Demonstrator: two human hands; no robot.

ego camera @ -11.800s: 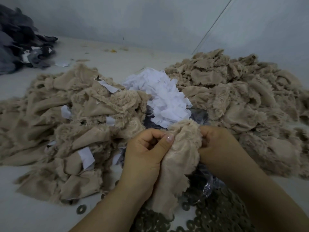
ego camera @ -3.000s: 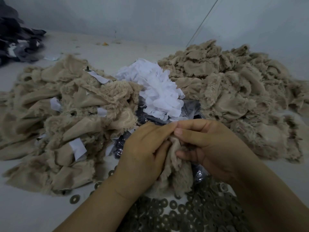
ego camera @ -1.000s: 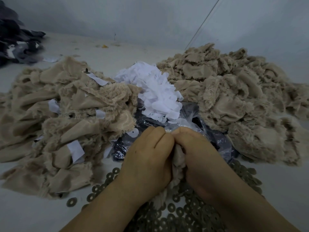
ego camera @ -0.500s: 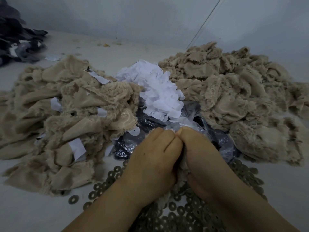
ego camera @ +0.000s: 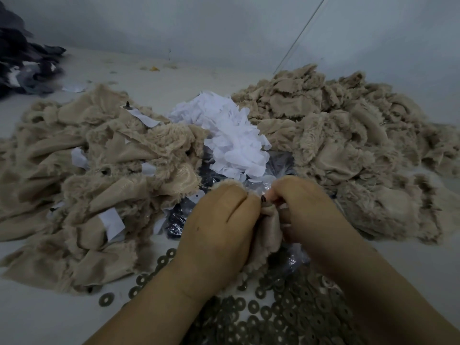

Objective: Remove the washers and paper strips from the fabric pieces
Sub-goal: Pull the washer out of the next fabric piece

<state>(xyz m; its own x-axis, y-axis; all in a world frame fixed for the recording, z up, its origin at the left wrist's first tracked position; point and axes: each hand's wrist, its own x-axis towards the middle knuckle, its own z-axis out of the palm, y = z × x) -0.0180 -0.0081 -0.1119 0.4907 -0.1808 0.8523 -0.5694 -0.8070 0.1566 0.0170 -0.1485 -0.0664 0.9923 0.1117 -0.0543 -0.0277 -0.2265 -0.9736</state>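
Hands, pressed knuckle to knuckle half a second ago, have drawn slightly apart over one beige fabric piece (ego camera: 270, 227). The left hand (ego camera: 219, 227) curls its fingers around the cloth's left edge, holding it bunched. The right hand (ego camera: 306, 215) pinches the cloth's top fold with curled fingertips, and a small dark stud (ego camera: 263, 199) now shows in the gap between the two hands, where nothing showed before. That suggests the fastener is being worked loose, so the washer and paper strip on this piece are probably about to come away; neither can be seen on it yet.

A spread of dark ring-shaped washers (ego camera: 273, 317) lies on the counter (ego camera: 44, 314) just below the hands, with a few strays to the left. A heap of white paper strips (ego camera: 231, 138) sits straight beyond the hands, on a crinkled dark plastic bag (ego camera: 179, 220). To the left is a fabric pile (ego camera: 99, 185) with white strips poking out of it, so it seems not yet processed. To the right is a second fabric pile (ego camera: 348, 145) showing no paper, likely finished.

The counter is pale and runs back to a plain grey wall (ego camera: 224, 28). Dark grey cloth (ego camera: 22, 63) lies at the far left corner.
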